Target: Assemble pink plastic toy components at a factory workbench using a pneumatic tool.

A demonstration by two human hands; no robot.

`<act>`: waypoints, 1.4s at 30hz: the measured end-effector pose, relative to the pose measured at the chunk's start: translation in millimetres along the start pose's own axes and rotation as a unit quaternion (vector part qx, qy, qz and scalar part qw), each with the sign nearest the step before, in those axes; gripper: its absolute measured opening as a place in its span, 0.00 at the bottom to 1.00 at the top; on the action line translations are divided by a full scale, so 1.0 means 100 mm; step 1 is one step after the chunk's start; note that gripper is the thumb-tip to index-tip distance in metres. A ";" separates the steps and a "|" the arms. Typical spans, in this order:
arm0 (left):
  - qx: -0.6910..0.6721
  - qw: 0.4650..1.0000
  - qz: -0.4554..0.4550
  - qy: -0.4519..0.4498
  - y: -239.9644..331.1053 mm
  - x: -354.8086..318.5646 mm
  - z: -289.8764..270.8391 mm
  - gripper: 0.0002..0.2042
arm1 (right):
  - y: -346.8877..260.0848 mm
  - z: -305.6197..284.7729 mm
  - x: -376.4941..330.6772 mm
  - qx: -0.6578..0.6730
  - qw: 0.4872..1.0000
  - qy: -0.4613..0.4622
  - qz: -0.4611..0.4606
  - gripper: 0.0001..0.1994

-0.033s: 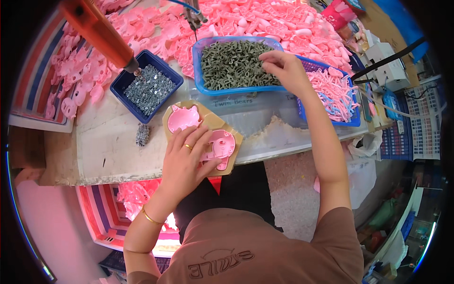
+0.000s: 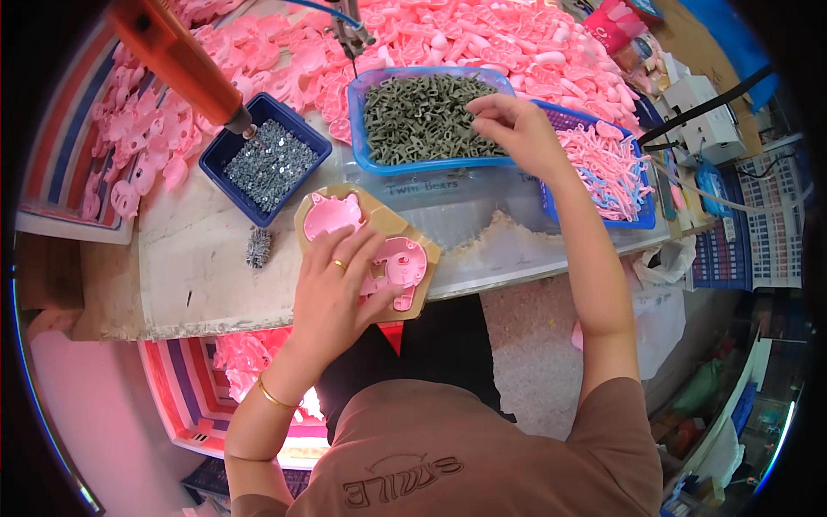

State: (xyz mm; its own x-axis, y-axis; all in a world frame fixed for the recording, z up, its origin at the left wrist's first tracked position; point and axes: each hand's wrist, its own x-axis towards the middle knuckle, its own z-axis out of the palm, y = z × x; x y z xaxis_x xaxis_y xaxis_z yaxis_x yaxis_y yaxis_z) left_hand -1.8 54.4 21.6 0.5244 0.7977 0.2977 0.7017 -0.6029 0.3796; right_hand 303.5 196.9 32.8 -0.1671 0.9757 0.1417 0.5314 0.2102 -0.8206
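Note:
My left hand (image 2: 332,284), with a ring and a bracelet, lies over a tan block (image 2: 357,194) at the table's front edge, its fingers spread. Two rounded hollow pink plastic shells sit in the block: one shell (image 2: 330,215) behind my fingers, another (image 2: 405,261) beside my thumb. My fingers cover part of both. My right hand (image 2: 521,129) hovers at the right side of a light-blue basket (image 2: 405,165) heaped with small grey-green plastic parts (image 2: 422,116). Its fingers are bent, with a gap between thumb and forefinger; nothing shows in them.
A dark-blue tray (image 2: 211,164) of screws stands left, under an orange electric screwdriver (image 2: 177,65). Right is a blue basket (image 2: 603,222) of pink and blue strips. Pink plastic parts (image 2: 482,39) pile up behind. A metal tool tip (image 2: 353,39) hangs above; a bristly grey piece (image 2: 258,247) lies left.
My left fingers have lifted and shifted slightly, showing more of the right-hand pink shell. My right hand has moved a little to the left over the basket.

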 end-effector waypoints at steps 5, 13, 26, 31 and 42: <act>-0.060 0.994 0.000 0.093 0.15 0.37 -0.02 0.26 | -0.57 0.19 -0.46 0.049 0.996 -0.066 0.037 0.11; -0.186 0.977 -0.041 0.098 0.33 0.50 0.29 0.12 | -0.89 0.39 -0.98 0.132 0.984 -0.037 0.115 0.09; -0.539 0.811 -0.226 -0.006 0.17 0.45 0.18 0.09 | 0.75 -1.02 -1.02 -0.525 0.834 0.131 0.107 0.08; -0.560 0.794 -0.236 -0.026 0.11 0.42 0.14 0.10 | 0.62 -1.13 -1.01 -0.472 0.854 0.141 0.165 0.10; -0.571 0.773 -0.273 -0.051 0.10 0.46 0.20 0.16 | -0.57 -0.15 -1.12 0.066 0.988 -0.123 0.065 0.08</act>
State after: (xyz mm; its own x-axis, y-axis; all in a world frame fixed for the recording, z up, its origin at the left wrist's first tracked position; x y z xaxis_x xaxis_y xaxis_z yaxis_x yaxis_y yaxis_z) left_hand 39.0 84.8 21.5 0.3764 0.8981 -0.2274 -0.0207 0.2536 0.9671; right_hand 303.9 76.9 72.0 -0.3107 0.9458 -0.0946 0.4517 0.0593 -0.8902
